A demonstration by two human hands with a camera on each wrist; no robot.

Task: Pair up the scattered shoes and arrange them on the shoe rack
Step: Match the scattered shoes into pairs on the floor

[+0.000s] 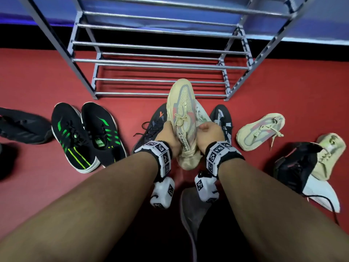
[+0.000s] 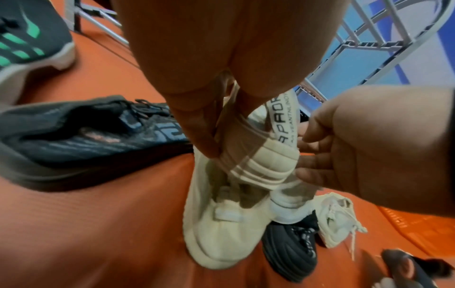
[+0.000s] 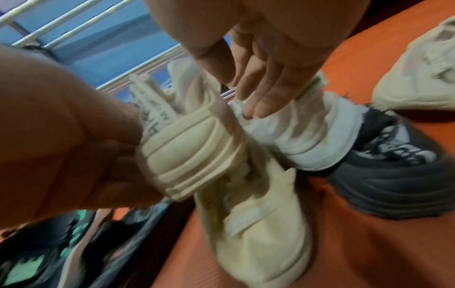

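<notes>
My left hand [image 1: 166, 133] grips a beige knit shoe [image 1: 181, 110] by its heel end, toe pointing at the metal shoe rack [image 1: 160, 63]. In the left wrist view my fingers [image 2: 204, 126] pinch the collar beside the lettered tongue strap [image 2: 280, 120]. My right hand [image 1: 209, 129] lies at the shoe's other side; its fingers [image 3: 261, 91], nearly straight, rest on a paler cream shoe [image 3: 302, 136] underneath. A matching beige shoe [image 1: 260, 133] lies on the floor to the right.
On the red mat: a black-and-green pair [image 1: 85, 137] on the left, a dark shoe [image 1: 22, 125] far left, a dark shoe with an orange mark [image 1: 151, 125], a black-and-white shoe [image 1: 221, 118], and on the right a black shoe [image 1: 298, 167] over a cream one [image 1: 330, 156].
</notes>
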